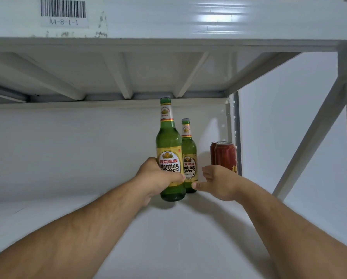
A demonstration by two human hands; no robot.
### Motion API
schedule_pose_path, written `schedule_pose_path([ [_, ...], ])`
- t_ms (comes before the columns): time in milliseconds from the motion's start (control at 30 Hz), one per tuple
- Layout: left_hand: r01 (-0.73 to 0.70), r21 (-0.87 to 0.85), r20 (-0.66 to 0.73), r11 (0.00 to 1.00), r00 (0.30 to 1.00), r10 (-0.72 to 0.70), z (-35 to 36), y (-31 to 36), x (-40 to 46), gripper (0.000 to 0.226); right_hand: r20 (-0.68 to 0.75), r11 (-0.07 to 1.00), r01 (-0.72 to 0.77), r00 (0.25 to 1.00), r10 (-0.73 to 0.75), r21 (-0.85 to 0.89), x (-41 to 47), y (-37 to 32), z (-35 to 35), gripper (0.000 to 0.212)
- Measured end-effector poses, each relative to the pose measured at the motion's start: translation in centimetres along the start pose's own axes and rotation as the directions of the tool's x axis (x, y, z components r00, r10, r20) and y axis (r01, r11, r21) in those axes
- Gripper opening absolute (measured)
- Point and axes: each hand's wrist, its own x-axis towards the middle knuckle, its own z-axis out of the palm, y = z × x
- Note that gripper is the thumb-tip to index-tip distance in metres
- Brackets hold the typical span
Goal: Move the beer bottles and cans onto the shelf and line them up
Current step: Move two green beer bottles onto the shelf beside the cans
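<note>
Barcode sticker (63, 13) high above the left hand reads A4-8-1-1. Left hand (158, 178) wraps the near bottle (169, 150) low on its label, apparently to stand it upright on the shelf (47, 218) in front of the row; label reads "Nanjing Beer". Touching behind it, between both hands, stands the second bottle (188, 156), same brand. Right hand (217, 183), loosely open, holds nothing, thumb by that bottle's base, likely steadying. Beyond it, 2 red cans (225, 156) stand lined up, print unreadable.

Both bare forearms reach far into the scene. Left hand (158, 178) wrapped around the near green bottle (169, 156), thumb across its label. Right hand (219, 182) empty, fingers loosely curled, thumb pointing left, just right of the bottles.
</note>
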Motion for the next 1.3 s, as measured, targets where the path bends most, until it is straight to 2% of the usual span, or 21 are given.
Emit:
schedule_pose_path([
  [67,0.003,0.025,0.011,1.0,1.0,-0.003,1.5,0.2,0.8,0.063,0.033,0.997,-0.007,0.999,0.01,-0.078,-0.2,0.5,-0.2,0.024],
  [233,0.029,0.042,0.015,0.999,0.999,-0.03,4.7,-0.1,2.2,0.064,0.055,0.991,-0.025,0.998,0.032,-0.132,-0.3,1.4,-0.4,0.037],
  [500,0.036,0.059,-0.019,0.998,0.999,-0.035,6.8,-0.4,3.8,0.068,0.093,0.973,-0.029,0.994,0.052,-0.23,-0.3,1.8,-0.7,0.029],
  [767,0.036,0.059,-0.016,0.998,0.999,-0.035,7.2,-1.2,4.4,0.07,0.099,0.97,-0.022,0.994,0.047,-0.243,-0.4,1.6,-0.9,0.023],
  [1300,0.024,0.1,0.01,0.995,1.0,-0.025,7.3,-1.5,4.3,0.07,0.127,0.967,-0.049,0.988,0.083,-0.25,-0.9,0.9,-0.7,0.025],
])
